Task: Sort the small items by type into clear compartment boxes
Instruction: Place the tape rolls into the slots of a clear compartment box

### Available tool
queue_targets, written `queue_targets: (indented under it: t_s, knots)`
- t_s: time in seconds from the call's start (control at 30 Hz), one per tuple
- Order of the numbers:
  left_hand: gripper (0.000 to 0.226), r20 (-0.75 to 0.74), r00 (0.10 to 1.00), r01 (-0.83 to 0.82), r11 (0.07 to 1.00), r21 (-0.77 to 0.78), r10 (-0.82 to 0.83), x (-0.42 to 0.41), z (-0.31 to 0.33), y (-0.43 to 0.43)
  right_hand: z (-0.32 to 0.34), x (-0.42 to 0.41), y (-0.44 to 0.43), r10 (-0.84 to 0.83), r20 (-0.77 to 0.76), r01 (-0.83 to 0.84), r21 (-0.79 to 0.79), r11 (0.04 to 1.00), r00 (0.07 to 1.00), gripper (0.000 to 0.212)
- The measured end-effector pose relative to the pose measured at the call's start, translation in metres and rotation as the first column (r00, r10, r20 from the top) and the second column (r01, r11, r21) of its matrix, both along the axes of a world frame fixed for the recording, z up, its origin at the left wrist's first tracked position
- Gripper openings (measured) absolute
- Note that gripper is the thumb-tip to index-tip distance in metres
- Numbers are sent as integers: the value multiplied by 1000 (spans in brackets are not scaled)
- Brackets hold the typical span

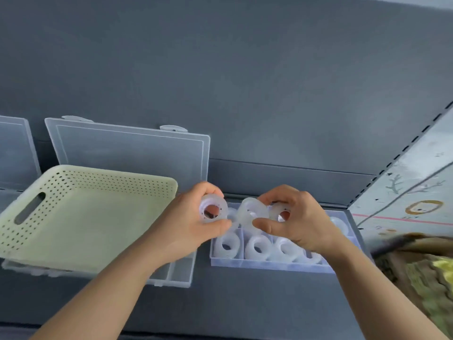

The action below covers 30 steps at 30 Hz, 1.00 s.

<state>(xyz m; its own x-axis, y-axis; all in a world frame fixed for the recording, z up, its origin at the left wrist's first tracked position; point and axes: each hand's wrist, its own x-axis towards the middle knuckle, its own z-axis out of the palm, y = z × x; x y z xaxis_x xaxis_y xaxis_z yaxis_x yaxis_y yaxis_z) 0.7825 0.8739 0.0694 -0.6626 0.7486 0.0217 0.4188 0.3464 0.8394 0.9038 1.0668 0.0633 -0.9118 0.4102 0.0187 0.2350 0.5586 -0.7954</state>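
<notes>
Left hand [196, 222]: closed around one translucent tape roll [212, 211], held above the left end of the compartment box [269, 263].
Right hand [291, 217]: fingers pinch two similar rolls [252, 212] over the box.
Box: more rolls lie in its compartments.
Basket [85, 217]: pale green, perforated, resting on another open clear box [171, 278].
Writing: none readable.

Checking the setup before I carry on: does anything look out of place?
Yes. The pale green basket sits tilted on top of an open clear box, covering most of its compartments. The box of rolls looks orderly.
</notes>
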Motion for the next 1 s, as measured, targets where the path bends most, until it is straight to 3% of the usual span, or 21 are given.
queue_targets:
  t_s: [0.17, 0.3, 0.4, 0.53, 0.7, 0.87, 1.0]
  knots:
    - [43, 35, 989, 144, 988, 50, -146, 52, -25, 82, -2, 73, 69, -223, -11, 220, -100, 970, 975, 21]
    - [56, -3, 983, 183, 982, -36, -183, 87, -46, 134, -10, 119, 107, -360, 17, 358, -158, 920, 933, 25]
    - [51, 13, 983, 183, 977, -111, -182, 100, -60, 158, -16, 138, 122, -389, 40, 389, -176, 904, 920, 25]
    - [54, -38, 976, 199, 953, -229, -213, 104, -75, 178, -29, 143, 131, -392, 70, 398, -162, 903, 917, 25]
    - [70, -72, 967, 208, 918, -338, -245, 102, -85, 184, -41, 142, 141, -376, 130, 382, -30, 923, 918, 25]
    - [69, -90, 967, 195, 919, -342, -239, 103, -87, 181, -53, 138, 147, -290, 236, 256, 167, 952, 927, 36]
    - [56, -115, 964, 208, 952, -222, -238, 108, -84, 188, -59, 130, 147, -216, 307, 151, 222, 963, 927, 48]
